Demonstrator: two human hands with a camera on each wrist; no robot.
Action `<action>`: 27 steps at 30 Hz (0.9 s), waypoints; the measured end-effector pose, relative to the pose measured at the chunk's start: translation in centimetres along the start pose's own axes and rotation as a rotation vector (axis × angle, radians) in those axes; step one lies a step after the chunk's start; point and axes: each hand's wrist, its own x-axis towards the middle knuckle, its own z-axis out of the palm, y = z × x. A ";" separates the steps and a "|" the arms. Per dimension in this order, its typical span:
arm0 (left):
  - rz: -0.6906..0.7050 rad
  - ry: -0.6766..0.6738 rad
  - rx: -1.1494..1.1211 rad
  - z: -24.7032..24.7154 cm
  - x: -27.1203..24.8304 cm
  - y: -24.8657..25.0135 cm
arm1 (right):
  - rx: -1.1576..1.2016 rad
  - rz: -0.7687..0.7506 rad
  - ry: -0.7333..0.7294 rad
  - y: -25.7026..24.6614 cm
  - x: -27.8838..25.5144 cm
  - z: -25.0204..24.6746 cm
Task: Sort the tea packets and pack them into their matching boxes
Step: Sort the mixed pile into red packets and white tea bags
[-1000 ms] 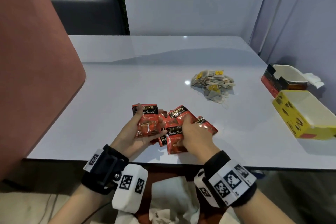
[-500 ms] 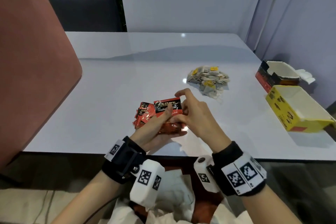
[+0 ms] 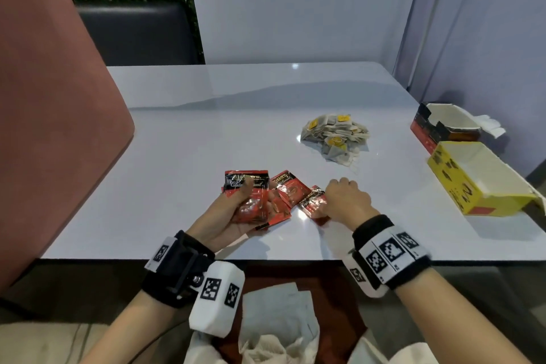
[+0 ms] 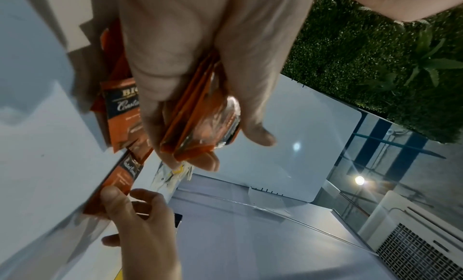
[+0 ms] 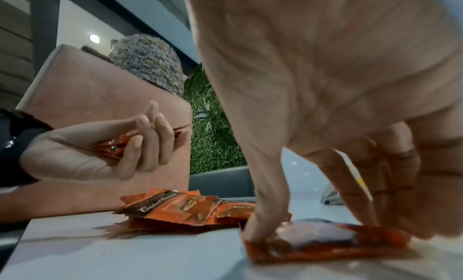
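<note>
- While gripping a stack of red packets [image 3: 249, 199], the left hand [image 3: 227, 216] sits low and centre-left in the head view, thumb pressed across the top packet, fingers curled beneath; the left wrist view shows several packet edges fanned between thumb and fingers [image 4: 200, 161].
- Right hand [image 3: 344, 202], just right of centre, is pinching a single red packet [image 3: 313, 202] that lies flat on the table [image 3: 177, 156]: in the right wrist view the thumb tip presses on the packet's near-left corner and the fingertips [image 5: 371, 221] come down on its far edge.
- Loose red packets [image 3: 288, 190] lie overlapped on the table between the two hands, touching the held stack in the head view; whether they touch the pinched packet I cannot tell.
- Pale tea bags with yellow tags [image 3: 335, 136] form a heap above and right of the hands, well apart from the red ones.
- Yellow box [image 3: 461, 186], open-topped, sits at the right edge of the frame; red-and-black box [image 3: 428, 130], also open, stands just behind it, near the wall.
- Open tabletop fills the left and upper middle of the frame; a bare strip runs between the right hand and the yellow box. Front table edge passes just below both wrists.
- Pink chair back [image 3: 53, 127] closes off the left side of the frame.
</note>
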 end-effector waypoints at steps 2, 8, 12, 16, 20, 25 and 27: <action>-0.038 -0.035 -0.042 -0.2 -0.1 -0.6 | -0.021 0.021 -0.010 -0.1 0.0 -0.1; -0.017 -0.030 -0.092 0.2 -0.2 -1.0 | 0.145 0.073 0.028 1.1 -1.3 -1.6; -0.014 -0.010 -0.177 0.7 -0.1 -1.4 | 0.471 -0.056 0.292 1.3 -3.3 -2.8; 0.062 -0.022 -0.072 2.2 0.0 -1.5 | 0.941 -0.243 0.217 -1.6 -5.3 -3.9; 0.105 -0.008 -0.048 3.4 0.2 -1.1 | 0.889 -0.244 0.193 -3.9 -5.1 -2.6; 0.096 0.023 -0.056 3.9 0.5 -1.2 | 0.666 -0.317 0.251 -4.8 -5.1 -2.4; 0.078 0.045 -0.074 3.8 0.6 -1.1 | 0.605 -0.314 0.244 -4.7 -4.9 -2.6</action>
